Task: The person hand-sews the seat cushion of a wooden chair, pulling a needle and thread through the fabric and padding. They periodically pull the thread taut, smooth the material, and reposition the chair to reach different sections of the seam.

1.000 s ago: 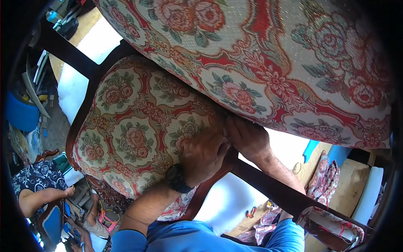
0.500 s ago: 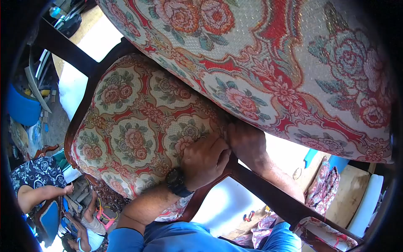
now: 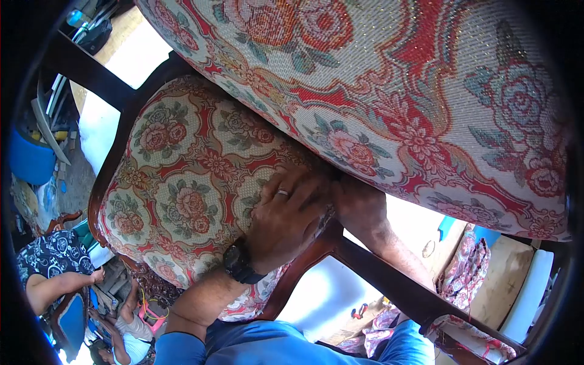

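A chair with floral tapestry upholstery fills the view. Its padded panel (image 3: pixel 182 182) sits in a dark wooden frame (image 3: pixel 325 243). Above it overhangs a large cushioned section (image 3: pixel 389 115) in the same fabric. My left hand (image 3: pixel 292 213), with a ring and a black watch, lies on the panel near the gap below this section, fingers stretched forward and fingertips shaded. Right beside it is my right hand (image 3: pixel 360 204), at the panel's right edge under the overhang. Its fingers are hidden in the dark gap, so whatever they touch cannot be seen.
A wooden rail (image 3: pixel 389 277) crosses beneath my right forearm. To the right lie bunched floral fabric (image 3: pixel 465 267) and a white roll (image 3: pixel 530 298). Lower left, another person's arm (image 3: pixel 67 281) and a person in a white top (image 3: pixel 134 347) appear near a blue-padded piece (image 3: pixel 72 325).
My left hand has turned from a bunched grip beside the right hand to a flatter pose, its fingers extended on the fabric. The right hand stays nearly in place. The view shifts slightly.
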A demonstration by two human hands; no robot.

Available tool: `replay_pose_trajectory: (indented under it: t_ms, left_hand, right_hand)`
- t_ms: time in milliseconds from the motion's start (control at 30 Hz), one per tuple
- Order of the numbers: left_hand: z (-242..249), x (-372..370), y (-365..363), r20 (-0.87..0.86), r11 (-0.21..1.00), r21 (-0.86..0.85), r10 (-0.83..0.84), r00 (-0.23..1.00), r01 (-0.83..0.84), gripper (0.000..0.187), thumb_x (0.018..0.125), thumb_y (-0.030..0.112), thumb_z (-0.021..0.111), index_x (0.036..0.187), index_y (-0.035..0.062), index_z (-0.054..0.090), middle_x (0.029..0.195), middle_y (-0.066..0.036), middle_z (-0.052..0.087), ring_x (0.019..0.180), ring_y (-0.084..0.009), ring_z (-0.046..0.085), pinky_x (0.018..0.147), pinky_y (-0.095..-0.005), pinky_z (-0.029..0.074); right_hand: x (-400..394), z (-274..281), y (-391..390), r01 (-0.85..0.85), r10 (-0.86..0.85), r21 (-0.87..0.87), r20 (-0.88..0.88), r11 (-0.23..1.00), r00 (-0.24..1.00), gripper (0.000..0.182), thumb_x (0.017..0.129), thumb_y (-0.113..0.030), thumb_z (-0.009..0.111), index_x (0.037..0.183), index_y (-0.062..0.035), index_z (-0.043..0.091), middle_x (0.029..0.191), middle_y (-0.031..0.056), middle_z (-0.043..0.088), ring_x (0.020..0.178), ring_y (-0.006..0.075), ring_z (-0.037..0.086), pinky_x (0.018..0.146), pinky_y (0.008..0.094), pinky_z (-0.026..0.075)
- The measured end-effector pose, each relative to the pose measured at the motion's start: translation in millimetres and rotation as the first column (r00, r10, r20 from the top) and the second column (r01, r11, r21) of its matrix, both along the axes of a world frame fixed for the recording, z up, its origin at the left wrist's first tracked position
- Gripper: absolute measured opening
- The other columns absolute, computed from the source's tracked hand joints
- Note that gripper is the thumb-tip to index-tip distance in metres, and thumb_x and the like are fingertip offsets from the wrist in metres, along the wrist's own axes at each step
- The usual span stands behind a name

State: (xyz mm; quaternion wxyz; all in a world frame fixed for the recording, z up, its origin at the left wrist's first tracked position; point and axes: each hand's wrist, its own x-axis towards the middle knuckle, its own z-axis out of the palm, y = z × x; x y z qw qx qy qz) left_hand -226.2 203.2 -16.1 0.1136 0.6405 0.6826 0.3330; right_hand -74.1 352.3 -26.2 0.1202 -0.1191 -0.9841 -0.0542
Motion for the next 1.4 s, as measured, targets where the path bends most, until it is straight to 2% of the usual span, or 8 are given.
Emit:
replay_pose_trajectory:
  t_ms: [233, 433, 533, 733, 833, 933, 1267, 1400]
  left_hand:
    - [0.8, 24.1, -9.6, -0.183, 0.976, -0.109, -0.207, 0.961, 0.189, 0.037, 0.097, 0.028, 0.069, 0.125, 0.0032, 0.074, 0.146, -0.017, 0.064, 0.149, -0.0354, 0.048, 0.124, -0.0598, 0.034]
    - [-3.0, 37.2, -11.7, -0.262, 0.942, -0.165, -0.327, 0.908, 0.292, 0.036, 0.1, 0.027, 0.067, 0.119, -0.0024, 0.073, 0.136, -0.02, 0.069, 0.142, -0.0326, 0.055, 0.125, -0.0565, 0.036]
    - [-5.8, 35.1, -10.9, -0.045, 0.955, -0.045, -0.296, 0.954, 0.294, 0.025, 0.097, 0.019, 0.071, 0.112, -0.0006, 0.074, 0.126, -0.017, 0.072, 0.13, -0.0315, 0.064, 0.123, -0.0536, 0.039]
    - [-10.1, 32.7, -16.7, 0.247, 0.95, 0.037, -0.308, 0.919, 0.309, 0.019, 0.093, 0.011, 0.076, 0.108, 0.0011, 0.074, 0.119, -0.013, 0.072, 0.119, -0.0314, 0.068, 0.116, -0.0521, 0.047]
    - [-4.3, 31.9, -9.2, 0.3, 0.987, 0.15, -0.096, 0.949, 0.052, 0.018, 0.093, 0.011, 0.076, 0.108, 0.0006, 0.073, 0.12, -0.012, 0.071, 0.119, -0.0319, 0.068, 0.114, -0.0531, 0.049]
    - [3.5, 18.8, -2.7, 0.101, 0.999, 0.045, 0.006, 0.995, -0.01, 0.019, 0.092, 0.008, 0.076, 0.108, -0.0003, 0.072, 0.122, -0.013, 0.07, 0.118, -0.0337, 0.068, 0.111, -0.0534, 0.051]
    - [3.3, 18.1, -6.6, 0.248, 0.996, 0.079, 0.015, 0.969, -0.036, 0.023, 0.089, 0.003, 0.077, 0.11, 0.0042, 0.068, 0.114, -0.012, 0.067, 0.116, -0.0374, 0.066, 0.099, -0.0519, 0.054]
    - [4.0, -4.7, 5.4, 0.215, 0.997, 0.08, -0.025, 0.976, 0.008, 0.018, 0.091, 0.007, 0.076, 0.107, 0.0019, 0.069, 0.113, -0.014, 0.068, 0.112, -0.0369, 0.066, 0.098, -0.0496, 0.055]
  right_hand:
    - [34.6, 18.7, -1.9, -0.081, 0.106, -0.296, 0.067, 0.952, 0.992, 0.018, 0.078, -0.007, 0.071, 0.096, -0.0035, 0.072, 0.09, 0.0113, 0.067, 0.08, 0.0298, 0.068, 0.071, 0.0445, 0.057]
    - [32.6, 15.8, 0.6, -0.086, 0.043, -0.45, -0.104, 0.889, 0.994, 0.043, 0.081, -0.006, 0.072, 0.123, 0.0042, 0.073, 0.133, 0.0202, 0.071, 0.119, 0.0384, 0.07, 0.102, 0.0488, 0.058]
    - [38.4, 8.4, 5.5, -0.044, 0.083, -0.539, 0.048, 0.841, 0.995, 0.044, 0.081, -0.006, 0.073, 0.124, 0.0056, 0.073, 0.14, 0.0225, 0.067, 0.125, 0.0376, 0.069, 0.107, 0.0479, 0.057]
    - [39.7, -1.5, 8.1, -0.159, 0.12, -0.574, -0.105, 0.804, 0.987, 0.03, 0.089, -0.006, 0.069, 0.116, 0.0049, 0.076, 0.135, 0.0229, 0.072, 0.13, 0.0403, 0.066, 0.11, 0.052, 0.054]
    - [40.0, -1.8, 6.3, -0.143, 0.092, -0.589, -0.116, 0.795, 0.989, 0.027, 0.09, -0.007, 0.07, 0.114, 0.0027, 0.078, 0.131, 0.0221, 0.074, 0.125, 0.0404, 0.068, 0.108, 0.0518, 0.055]
    - [36.0, 4.6, 5.3, -0.149, 0.073, -0.566, -0.155, 0.811, 0.985, 0.022, 0.089, -0.003, 0.073, 0.11, 0.0015, 0.079, 0.125, 0.0201, 0.076, 0.116, 0.0378, 0.073, 0.102, 0.0485, 0.058]
    - [39.7, 1.4, 4.1, -0.071, -0.034, -0.531, -0.186, 0.845, 0.982, 0.013, 0.088, 0.002, 0.078, 0.1, -0.0036, 0.078, 0.106, 0.0151, 0.077, 0.095, 0.0342, 0.075, 0.085, 0.0436, 0.062]
    - [47.5, 19.3, 0.4, 0.086, -0.223, -0.741, -0.088, 0.666, 0.971, 0.015, 0.089, -0.003, 0.081, 0.103, -0.0013, 0.076, 0.107, 0.014, 0.077, 0.101, 0.0297, 0.074, 0.092, 0.0393, 0.059]
